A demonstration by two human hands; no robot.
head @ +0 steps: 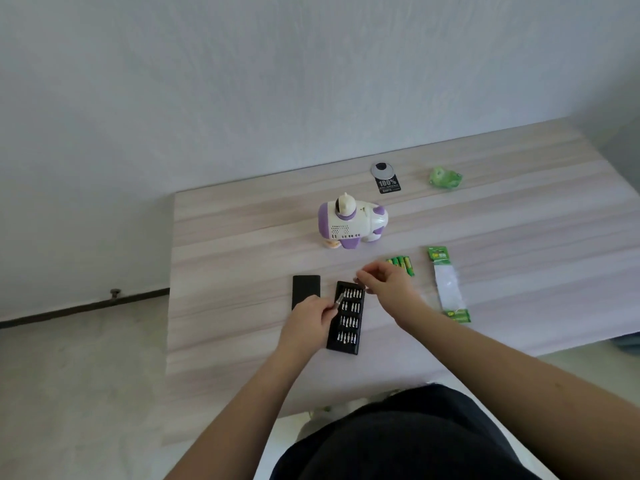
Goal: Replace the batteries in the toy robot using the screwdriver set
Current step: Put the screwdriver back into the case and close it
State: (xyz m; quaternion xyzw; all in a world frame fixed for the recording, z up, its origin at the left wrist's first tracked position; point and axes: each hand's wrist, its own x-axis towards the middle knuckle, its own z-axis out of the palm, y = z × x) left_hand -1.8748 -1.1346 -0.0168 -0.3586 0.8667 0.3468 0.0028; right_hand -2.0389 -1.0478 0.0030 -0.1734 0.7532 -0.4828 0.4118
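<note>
At a pale wood-grain table (242, 258), a person picks a bit for the job: the left hand (306, 318) grips the slim metal screwdriver handle (338, 301) over the open black bit tray (347, 348), its rows of small steel bits glinting, while the right hand (388, 280) hovers at the tray's far end, fingertips pinched as if on a bit too small to make out. The tray's flat black lid (305, 287) lies just beside it on the left. Seating the bit in the handle looks to be the next move, calling for a fine, steady fit. Beyond, loose green batteries (403, 264) sit near their torn plastic-and-card packet (448, 285). Farther back stands the glossy white-and-purple toy robot (349, 223), rounded, its compartment apparently unopened
</note>
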